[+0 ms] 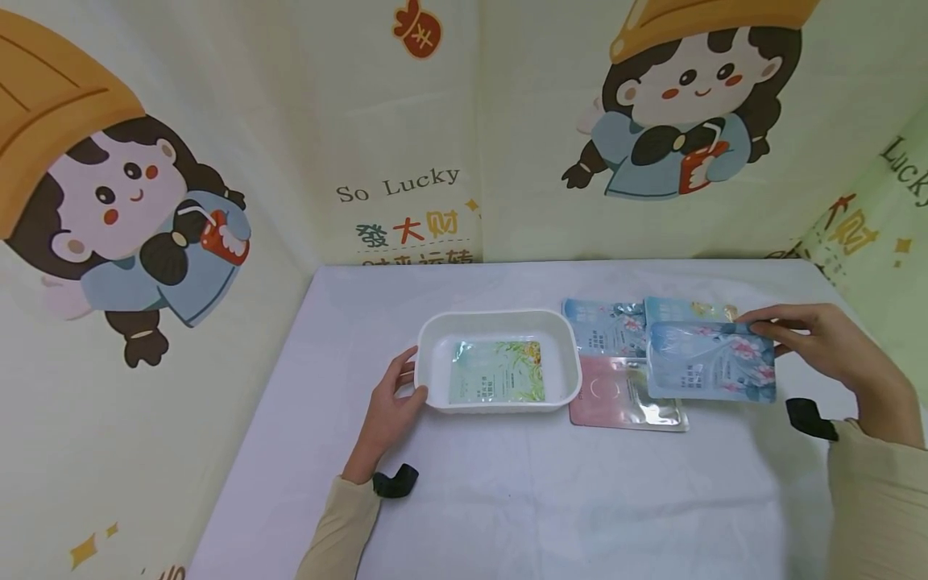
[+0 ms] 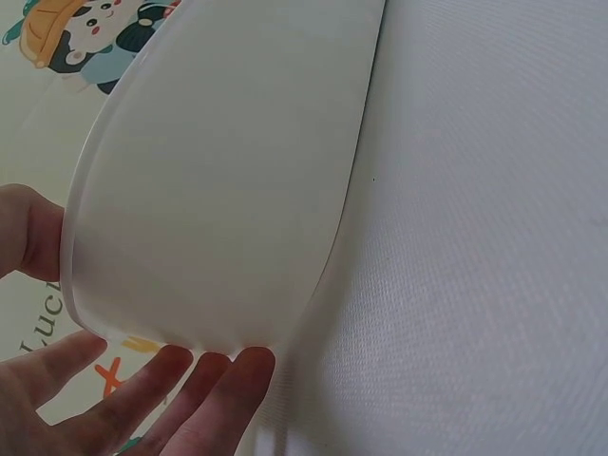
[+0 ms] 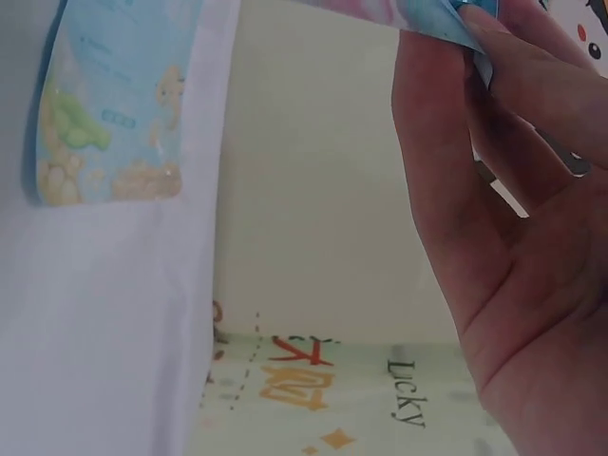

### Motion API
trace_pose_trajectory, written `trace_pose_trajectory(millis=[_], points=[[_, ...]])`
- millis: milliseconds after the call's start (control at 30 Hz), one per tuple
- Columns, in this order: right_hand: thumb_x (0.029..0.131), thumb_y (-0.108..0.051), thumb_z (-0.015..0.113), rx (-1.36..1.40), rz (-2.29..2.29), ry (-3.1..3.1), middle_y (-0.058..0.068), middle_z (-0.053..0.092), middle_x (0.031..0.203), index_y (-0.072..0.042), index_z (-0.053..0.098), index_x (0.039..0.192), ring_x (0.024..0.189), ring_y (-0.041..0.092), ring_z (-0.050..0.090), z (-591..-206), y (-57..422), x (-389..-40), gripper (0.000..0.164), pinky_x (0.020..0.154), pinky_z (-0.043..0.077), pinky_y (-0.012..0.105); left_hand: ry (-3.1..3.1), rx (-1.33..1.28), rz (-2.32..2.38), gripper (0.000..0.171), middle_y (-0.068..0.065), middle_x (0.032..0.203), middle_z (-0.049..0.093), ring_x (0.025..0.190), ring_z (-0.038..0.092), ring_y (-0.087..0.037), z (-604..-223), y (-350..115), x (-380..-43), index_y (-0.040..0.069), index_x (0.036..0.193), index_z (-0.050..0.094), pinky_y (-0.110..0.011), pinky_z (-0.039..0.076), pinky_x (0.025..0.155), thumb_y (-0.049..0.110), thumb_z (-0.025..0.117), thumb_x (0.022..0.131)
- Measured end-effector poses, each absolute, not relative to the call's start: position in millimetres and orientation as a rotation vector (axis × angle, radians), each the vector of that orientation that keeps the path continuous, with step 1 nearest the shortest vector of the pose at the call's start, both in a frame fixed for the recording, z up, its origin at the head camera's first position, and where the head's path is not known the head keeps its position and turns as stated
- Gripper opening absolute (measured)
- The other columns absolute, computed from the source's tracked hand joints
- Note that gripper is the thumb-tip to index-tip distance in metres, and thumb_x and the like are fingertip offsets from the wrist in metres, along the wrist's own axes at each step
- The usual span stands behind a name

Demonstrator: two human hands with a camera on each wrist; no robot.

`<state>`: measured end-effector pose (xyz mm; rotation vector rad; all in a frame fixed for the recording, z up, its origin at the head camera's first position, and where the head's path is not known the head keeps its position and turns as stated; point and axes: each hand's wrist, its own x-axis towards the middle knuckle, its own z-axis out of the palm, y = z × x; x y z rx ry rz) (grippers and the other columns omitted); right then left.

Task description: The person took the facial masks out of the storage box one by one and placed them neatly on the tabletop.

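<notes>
A white plastic tray (image 1: 500, 409) stands on the table with a green leaf-patterned face mask packet (image 1: 497, 372) lying flat inside. My left hand (image 1: 389, 407) holds its left end; in the left wrist view the fingers (image 2: 223, 399) rest along the tray's outer wall (image 2: 218, 190) and the thumb is at the rim. To the right, my right hand (image 1: 819, 338) pinches the top right corner of a blue flowered face mask packet (image 1: 706, 366) between thumb and fingers. That packet overlaps the other packets; only its corner (image 3: 418, 14) shows in the right wrist view.
Right of the tray lie a blue flowered packet (image 1: 602, 326), a light blue packet (image 1: 685, 308) with a beach print, partly covered, and a pink and silver packet (image 1: 612, 395). A white cloth covers the table (image 1: 507, 499). Printed curtains (image 1: 536, 217) hang behind it.
</notes>
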<state>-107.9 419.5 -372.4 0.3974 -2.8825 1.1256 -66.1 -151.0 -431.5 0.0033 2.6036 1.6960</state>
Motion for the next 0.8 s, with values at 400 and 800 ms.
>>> trace_pose_trajectory(millis=[400, 800], points=[[0.094, 0.004, 0.059, 0.274, 1.047, -3.029, -0.04, 0.05, 0.098, 0.006, 0.07, 0.11, 0.08, -0.013, 0.053, -381, 432, -108, 0.02, 0.059, 0.054, 0.016, 2.612, 0.035, 1.736, 0.061, -0.012, 0.132, 0.058, 0.12, 0.059, -0.029, -462, -161, -73, 0.024, 0.147, 0.044, -0.041, 0.059, 0.089, 0.01, 0.063, 0.091], [0.096, -0.003, 0.06, 0.227, 0.942, -3.157, 0.009, 0.07, 0.107, 0.008, 0.068, 0.115, 0.077, -0.014, 0.053, -395, 441, -111, 0.023, 0.06, 0.054, 0.019, 2.626, 0.048, 1.742, 0.061, -0.012, 0.13, 0.06, 0.119, 0.06, -0.029, -461, -161, -74, 0.023, 0.147, 0.045, -0.041, 0.059, 0.088, 0.008, 0.063, 0.09]])
